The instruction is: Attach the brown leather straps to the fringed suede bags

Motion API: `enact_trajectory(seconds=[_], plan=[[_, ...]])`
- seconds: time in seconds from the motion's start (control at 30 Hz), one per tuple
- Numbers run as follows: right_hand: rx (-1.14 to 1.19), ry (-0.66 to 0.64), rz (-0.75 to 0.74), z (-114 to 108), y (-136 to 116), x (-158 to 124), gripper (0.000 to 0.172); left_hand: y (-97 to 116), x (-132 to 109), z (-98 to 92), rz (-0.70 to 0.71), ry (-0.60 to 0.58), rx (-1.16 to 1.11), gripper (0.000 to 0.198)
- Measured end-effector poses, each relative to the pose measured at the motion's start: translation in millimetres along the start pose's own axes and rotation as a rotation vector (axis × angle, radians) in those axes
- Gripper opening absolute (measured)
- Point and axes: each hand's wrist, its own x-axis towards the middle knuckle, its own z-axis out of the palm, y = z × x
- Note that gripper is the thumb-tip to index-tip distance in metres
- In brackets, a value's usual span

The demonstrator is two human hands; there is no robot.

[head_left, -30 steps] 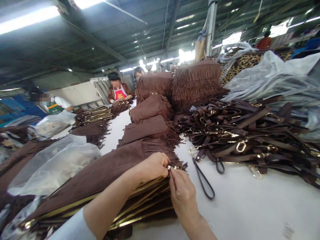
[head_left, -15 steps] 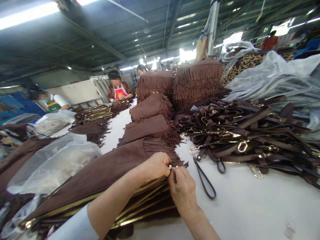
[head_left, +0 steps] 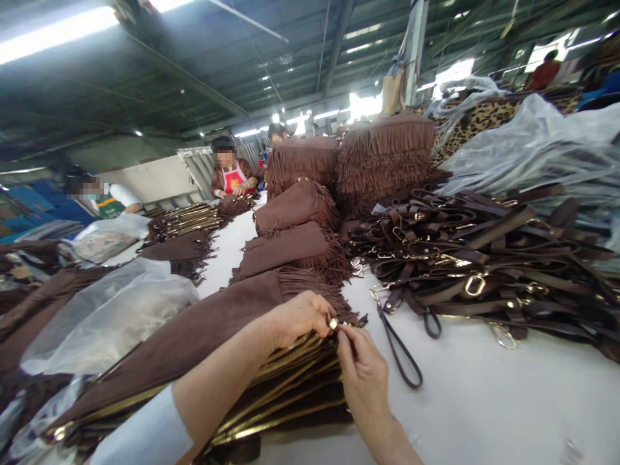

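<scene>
A brown suede bag (head_left: 203,323) with a fringed end and gold zipper lies on top of a stack of similar bags, their zipper edges (head_left: 285,394) facing me. My left hand (head_left: 303,318) is closed at the bag's far right corner, its fingers pinched beside a small shiny metal fitting (head_left: 333,323). Just to the right, my right hand (head_left: 365,365) is closed too, thumb and forefinger pinching at the same fitting's right side. The exact shape of the fitting is hard to make out between the fingertips. Fringe (head_left: 327,287) hangs behind the left hand.
Dark brown leather straps with gold clasps (head_left: 475,284) are heaped on the white table (head_left: 484,400) at right, a loop strap (head_left: 400,352) nearest my right hand. More fringed bags (head_left: 387,155) are piled ahead. Clear plastic (head_left: 116,316) lies left. Co-workers (head_left: 232,174) sit beyond.
My right fingertips have drawn slightly right, away from the left ones, and the metal fitting shows more between them. The view has shifted a little.
</scene>
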Motion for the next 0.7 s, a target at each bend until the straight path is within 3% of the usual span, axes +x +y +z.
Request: enact_trajectory(seconds=[0.23, 0.47, 0.7], plan=[[0.072, -0.023, -0.006, 1.8, -3.1, 4.6, 0.018, -2.6, 2.3, -0.3, 0.001, 0.005, -0.127, 0.005], [0.211, -0.071, 0.328, -2.4, -7.1, 11.1, 0.024, 0.5, 0.2, -1.1, -0.012, -0.012, -0.121, 0.012], [0.375, -0.133, 0.492, -4.9, -11.4, 9.0, 0.028, -2.4, 1.3, -2.5, 0.025, -0.007, -0.045, 0.009]])
